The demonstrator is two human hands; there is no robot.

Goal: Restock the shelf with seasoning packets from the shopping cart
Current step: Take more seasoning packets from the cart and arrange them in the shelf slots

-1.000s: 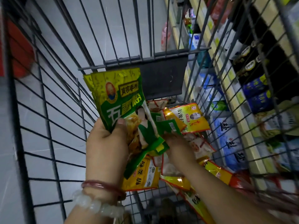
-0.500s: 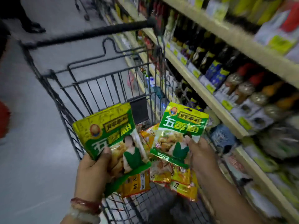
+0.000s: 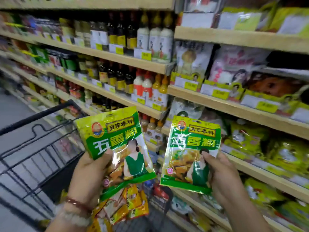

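Note:
My left hand [image 3: 87,174] grips a green and yellow seasoning packet [image 3: 115,144] by its lower left side, held upright above the cart. My right hand [image 3: 224,178] holds a second packet of the same kind [image 3: 189,154] by its right edge, nearer the shelf. Below the two packets, several orange and yellow seasoning packets [image 3: 123,208] lie in the black wire shopping cart [image 3: 33,148]. The wooden shelf [image 3: 250,113] at the right carries similar green and yellow packets [image 3: 247,138] on its lower rows.
Bottles of sauce and vinegar [image 3: 127,34] fill the shelves to the left of the packet section. Yellow price tags line the shelf edges. The grey aisle floor [image 3: 15,108] runs along the left of the cart.
Both hands have risen out of the cart, each with a green packet. The view has swung up and right from the cart to the shelves, and the right packet has moved apart from the left one.

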